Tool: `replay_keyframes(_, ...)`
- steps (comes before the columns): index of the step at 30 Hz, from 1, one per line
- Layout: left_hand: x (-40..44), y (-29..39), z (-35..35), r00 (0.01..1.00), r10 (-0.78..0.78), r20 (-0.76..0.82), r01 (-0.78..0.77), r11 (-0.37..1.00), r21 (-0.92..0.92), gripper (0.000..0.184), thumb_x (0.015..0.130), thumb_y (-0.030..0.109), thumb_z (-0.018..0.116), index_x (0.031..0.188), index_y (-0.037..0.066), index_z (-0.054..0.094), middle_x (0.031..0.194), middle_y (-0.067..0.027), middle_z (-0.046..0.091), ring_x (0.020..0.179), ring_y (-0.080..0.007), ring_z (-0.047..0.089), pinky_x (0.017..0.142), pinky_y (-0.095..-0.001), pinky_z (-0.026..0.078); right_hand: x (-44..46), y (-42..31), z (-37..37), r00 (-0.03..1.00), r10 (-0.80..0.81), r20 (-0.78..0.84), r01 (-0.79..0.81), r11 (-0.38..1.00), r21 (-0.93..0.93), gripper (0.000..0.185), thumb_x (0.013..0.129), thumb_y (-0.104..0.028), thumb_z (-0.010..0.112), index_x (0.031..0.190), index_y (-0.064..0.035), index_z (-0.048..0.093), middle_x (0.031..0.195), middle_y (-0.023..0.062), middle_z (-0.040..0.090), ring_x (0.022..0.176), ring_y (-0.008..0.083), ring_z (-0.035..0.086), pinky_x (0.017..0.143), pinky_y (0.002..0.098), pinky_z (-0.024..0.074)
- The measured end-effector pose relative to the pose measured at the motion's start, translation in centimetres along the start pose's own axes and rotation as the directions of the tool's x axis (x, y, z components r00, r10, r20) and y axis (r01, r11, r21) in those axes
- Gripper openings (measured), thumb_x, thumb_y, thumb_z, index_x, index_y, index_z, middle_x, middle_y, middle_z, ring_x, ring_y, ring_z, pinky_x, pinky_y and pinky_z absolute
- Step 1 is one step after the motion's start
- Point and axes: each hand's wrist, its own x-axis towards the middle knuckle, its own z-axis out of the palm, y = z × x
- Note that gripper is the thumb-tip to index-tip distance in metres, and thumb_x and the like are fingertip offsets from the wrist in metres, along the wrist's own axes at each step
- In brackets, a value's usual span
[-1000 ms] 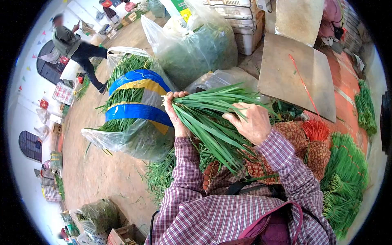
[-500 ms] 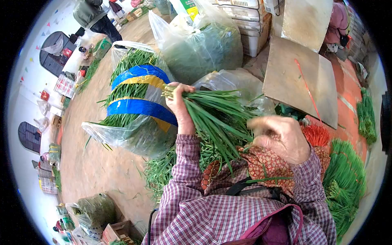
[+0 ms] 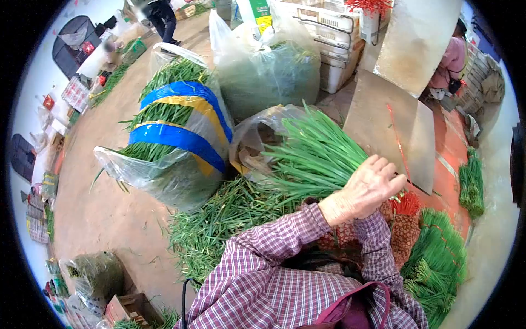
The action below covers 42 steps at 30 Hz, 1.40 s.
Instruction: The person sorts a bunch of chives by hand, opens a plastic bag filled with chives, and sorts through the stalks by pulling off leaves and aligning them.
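My left hand (image 3: 359, 189) is closed around the lower end of a bunch of garlic chives (image 3: 318, 153), its arm reaching across to the right in front of my body. The long green leaves fan out to the upper left, above a pile of loose leaves (image 3: 219, 219). My right sleeve (image 3: 378, 241) rises from below to the same spot, but the right hand is hidden behind the left one, and its fingers do not show. Just below the hands, a clump of red ties (image 3: 406, 204) sits beside the patterned apron cloth (image 3: 404, 236) on my lap.
Tied green bunches (image 3: 438, 257) are stacked at my right. A blue-and-yellow-banded bag of greens (image 3: 175, 131) stands left, with a large full plastic bag (image 3: 268, 77) behind it. A flat board (image 3: 378, 126) lies ahead, near white crates (image 3: 329, 44). Other people are in the background.
The chives have swung round: their stem ends, formerly at the left, are now at the right. My left hand has moved right with them, and my right hand has become hidden behind it.
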Motion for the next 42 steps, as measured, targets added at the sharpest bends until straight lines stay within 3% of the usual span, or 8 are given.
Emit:
replay_keyframes(8, -0.2, 3.2, 1.9, 0.999, -0.013, -0.04, 0.012, 1.0, -0.02, 0.014, 0.068, 0.017, 0.055, 0.078, 0.009, 0.05, 0.074, -0.0055, 0.048, 0.071, -0.0201, 0.05, 0.064, -0.032, 0.04, -2.5, 0.4, -0.7, 0.999, -0.012, 0.039, 0.018, 0.99, -0.138, 0.062, 0.078, -0.027, 0.058, 0.134, -0.0069, 0.037, 0.128, 0.0166, 0.044, 0.118, 0.0319, 0.044, 0.1, 0.0418, 0.0369)
replay_keyframes(15, -5.7, 5.3, 6.2, 0.991, 0.072, 0.112, -0.043, 0.969, -0.243, 0.017, 0.069, 0.017, 0.055, 0.083, 0.01, 0.05, 0.072, -0.005, 0.049, 0.072, -0.0221, 0.054, 0.066, -0.0341, 0.044, -6.8, 5.2, -3.3, 0.99, 0.101, 0.094, -0.074, 0.964, -0.255, 0.046, 0.087, -0.02, 0.049, 0.131, -0.0079, 0.042, 0.126, 0.0157, 0.047, 0.116, 0.031, 0.047, 0.099, 0.0411, 0.0374)
replay_keyframes(16, -6.6, 6.4, 6.4, 0.982, 0.076, 0.175, -0.036, 0.975, -0.218, 0.018, 0.07, 0.017, 0.055, 0.084, 0.009, 0.049, 0.071, -0.0057, 0.05, 0.071, -0.0215, 0.053, 0.063, -0.0333, 0.043, -7.2, 7.2, -3.2, 0.984, 0.139, 0.107, -0.109, 0.963, -0.247, 0.045, 0.082, -0.019, 0.055, 0.126, -0.0091, 0.05, 0.125, 0.0127, 0.048, 0.115, 0.0306, 0.047, 0.096, 0.0416, 0.0394)
replay_keyframes(19, -8.9, 8.8, 7.1, 0.902, 0.218, 0.373, -0.151, 0.968, -0.201, 0.015, 0.072, 0.019, 0.054, 0.081, 0.01, 0.046, 0.068, -0.0055, 0.049, 0.067, -0.0194, 0.051, 0.059, -0.0313, 0.039, -8.4, 6.2, -6.8, 0.916, 0.399, 0.031, -0.397, 0.916, -0.059, 0.053, 0.074, -0.013, 0.066, 0.124, -0.0067, 0.051, 0.116, 0.0127, 0.055, 0.108, 0.0279, 0.053, 0.094, 0.0389, 0.0421)
replay_keyframes(22, -11.1, 10.2, 8.5, 0.832, 0.3, 0.467, -0.255, 0.954, -0.158, 0.02, 0.074, 0.022, 0.054, 0.088, 0.009, 0.056, 0.068, -0.0038, 0.052, 0.067, -0.0183, 0.052, 0.062, -0.0317, 0.04, -5.9, 3.6, -8.5, 0.872, 0.487, 0.056, -0.484, 0.839, 0.247, 0.027, 0.08, -0.01, 0.063, 0.105, -0.0008, 0.061, 0.094, 0.0126, 0.064, 0.09, 0.025, 0.063, 0.079, 0.0337, 0.0499)
replay_keyframes(26, -12.2, 10.6, 9.6, 0.829, 0.323, 0.457, -0.299, 0.946, -0.126, 0.023, 0.074, 0.024, 0.055, 0.089, 0.008, 0.061, 0.068, -0.0035, 0.055, 0.069, -0.0187, 0.053, 0.066, -0.0337, 0.041, -2.1, 1.8, -7.4, 0.956, 0.232, 0.18, -0.277, 0.914, 0.295, 0.015, 0.084, -0.009, 0.056, 0.092, 0.001, 0.063, 0.088, 0.014, 0.063, 0.081, 0.0257, 0.063, 0.071, 0.0331, 0.0496)
replay_keyframes(31, -13.0, 10.9, 10.1, 0.814, 0.323, 0.483, -0.289, 0.946, -0.146, 0.019, 0.073, 0.025, 0.056, 0.066, 0.01, 0.065, 0.065, -0.0028, 0.059, 0.064, -0.0176, 0.056, 0.078, -0.0397, 0.043, 0.6, 3.9, -3.1, 0.909, 0.202, 0.364, -0.273, 0.949, 0.155, 0.015, 0.081, -0.01, 0.057, 0.093, -0.0046, 0.065, 0.086, 0.0119, 0.062, 0.082, 0.0278, 0.061, 0.072, 0.0355, 0.0475)
replay_keyframes(42, -13.8, 10.9, 10.7, 0.764, 0.342, 0.547, -0.263, 0.939, -0.221, 0.019, 0.074, 0.023, 0.056, 0.059, 0.014, 0.064, 0.059, -0.0006, 0.058, 0.059, -0.0164, 0.057, 0.087, -0.0452, 0.04, 1.0, 5.5, -0.9, 0.748, 0.315, 0.584, -0.376, 0.927, -0.018, 0.025, 0.071, -0.027, 0.066, 0.087, -0.0085, 0.066, 0.081, 0.01, 0.061, 0.08, 0.0291, 0.061, 0.069, 0.0396, 0.0464)
